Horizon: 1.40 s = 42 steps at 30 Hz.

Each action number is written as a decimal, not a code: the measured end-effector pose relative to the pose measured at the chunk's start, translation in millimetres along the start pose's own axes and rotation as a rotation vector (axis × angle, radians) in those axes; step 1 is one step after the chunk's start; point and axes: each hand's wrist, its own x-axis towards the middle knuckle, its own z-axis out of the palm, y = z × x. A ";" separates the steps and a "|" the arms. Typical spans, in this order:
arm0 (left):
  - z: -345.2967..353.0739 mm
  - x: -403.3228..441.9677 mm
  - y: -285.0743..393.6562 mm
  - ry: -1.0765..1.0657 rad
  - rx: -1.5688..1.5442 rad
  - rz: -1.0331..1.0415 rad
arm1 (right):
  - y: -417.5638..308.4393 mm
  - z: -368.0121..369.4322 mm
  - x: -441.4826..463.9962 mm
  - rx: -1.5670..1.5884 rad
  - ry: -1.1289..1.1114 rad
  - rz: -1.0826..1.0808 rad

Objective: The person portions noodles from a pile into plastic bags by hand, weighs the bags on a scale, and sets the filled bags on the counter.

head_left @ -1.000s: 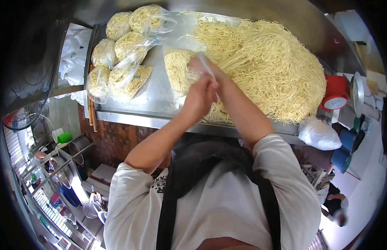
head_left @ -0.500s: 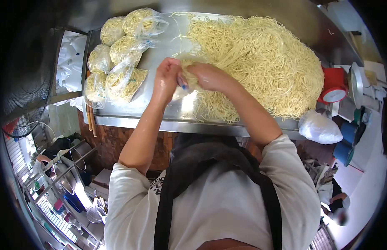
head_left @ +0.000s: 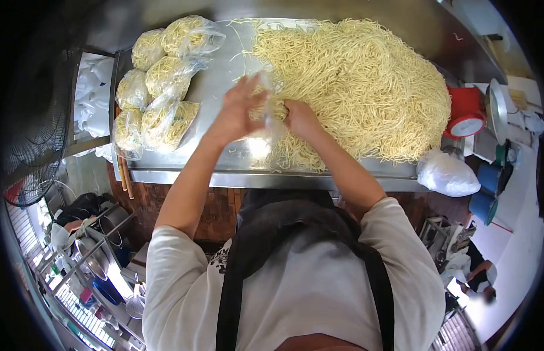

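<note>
Between my hands is a thin clear plastic bag (head_left: 274,127), partly blurred. My left hand (head_left: 239,114) is beside it with fingers spread apart; whether the fingertips touch the plastic is hard to tell. My right hand (head_left: 301,120) has its fingers curled round a handful of noodles (head_left: 277,109) next to the bag. A large heap of loose yellow noodles (head_left: 371,88) covers the right part of the metal table (head_left: 222,153). To the left lie several filled bags of noodles (head_left: 169,123).
A red scale (head_left: 464,108) with a round dial stands beyond the heap's right end. Near the front right corner sits a white plastic bundle (head_left: 448,174). White plastic bags (head_left: 96,93) hang at the left end. A co-worker (head_left: 479,275) is at the lower right.
My left hand has gone from closed fingers near the bag to spread fingers. My right hand has moved slightly right and down, its fingers now curled on noodles. The whole view has shifted slightly.
</note>
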 end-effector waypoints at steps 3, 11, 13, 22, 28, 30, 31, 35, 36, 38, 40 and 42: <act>48.5 -4.2 -8.8 -0.092 0.244 0.135 | -17.9 -18.7 -4.0 0.143 -0.135 0.014; 5.6 12.9 0.4 -0.415 -0.043 -0.409 | -29.9 -12.8 -9.8 -0.480 0.486 -0.405; -11.4 4.0 10.2 -0.352 -0.076 -0.379 | -20.0 -10.1 14.3 -0.314 0.335 -0.430; -71.0 -11.3 66.3 -0.156 -0.235 -0.552 | 23.1 -76.0 103.0 0.180 0.454 -0.141; -57.7 -0.2 55.8 -0.015 -0.174 -0.414 | 32.1 -124.9 123.2 -0.017 0.460 -0.025; -59.1 8.5 53.3 0.009 -0.090 -0.326 | 44.2 -140.8 126.5 -0.110 0.488 -0.053; -56.9 10.4 52.0 0.039 -0.080 -0.311 | 48.4 -148.7 128.6 -0.175 0.525 -0.014; -46.9 7.0 45.5 0.100 -0.124 -0.304 | 88.7 -189.8 137.3 -0.314 0.625 0.152; -44.6 3.3 41.6 0.099 -0.153 -0.317 | 95.6 -209.6 134.3 -0.431 0.547 0.191; -23.4 -17.4 7.1 -0.045 -0.120 -0.286 | 154.7 -250.3 149.0 -0.561 0.546 0.191; 0.2 -44.2 -19.4 -0.102 -0.095 -0.272 | 174.1 -263.3 160.5 -0.513 0.660 0.199; 15.6 -65.2 -30.1 -0.076 -0.080 -0.270 | 113.0 -283.5 126.1 -0.393 0.724 0.293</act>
